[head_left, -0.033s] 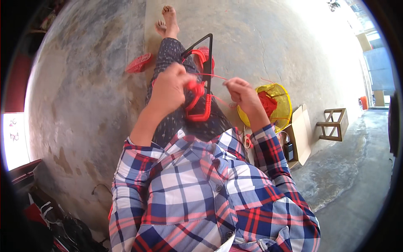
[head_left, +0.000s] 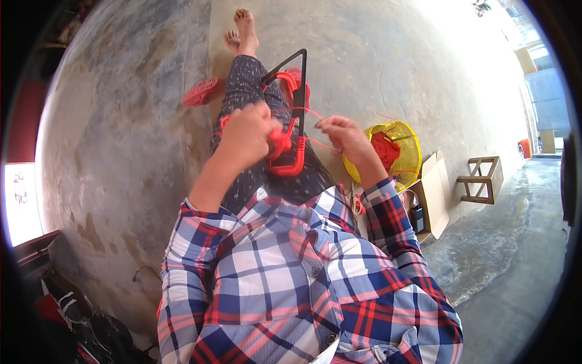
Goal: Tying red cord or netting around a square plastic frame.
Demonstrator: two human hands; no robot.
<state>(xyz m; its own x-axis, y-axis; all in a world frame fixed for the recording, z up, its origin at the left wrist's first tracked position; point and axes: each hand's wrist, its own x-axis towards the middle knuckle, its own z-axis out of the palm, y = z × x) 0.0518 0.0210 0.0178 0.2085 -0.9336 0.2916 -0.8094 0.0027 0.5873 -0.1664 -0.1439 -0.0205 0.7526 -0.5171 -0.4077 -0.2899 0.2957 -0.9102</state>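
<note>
- A black triangular metal frame [head_left: 297, 79], its lower part wrapped in bright red cord [head_left: 291, 151], stands tilted on the person's lap, above legs stretched over the concrete floor [head_left: 121, 151].
- A thin red strand [head_left: 315, 143] runs from the wrapped part to the right.
- The left hand [head_left: 245, 134], forearm raised from the plaid sleeve, is curled closed over the frame's wrapped side.
- The right hand [head_left: 344, 134], wrist bent, pinches the strand between closed fingertips.
- Just beside the right arm sits a yellow mesh basket [head_left: 407, 159] holding more red cord; a cardboard box [head_left: 435, 193] lies next to it, a red sandal [head_left: 200, 91] left of the legs.
</note>
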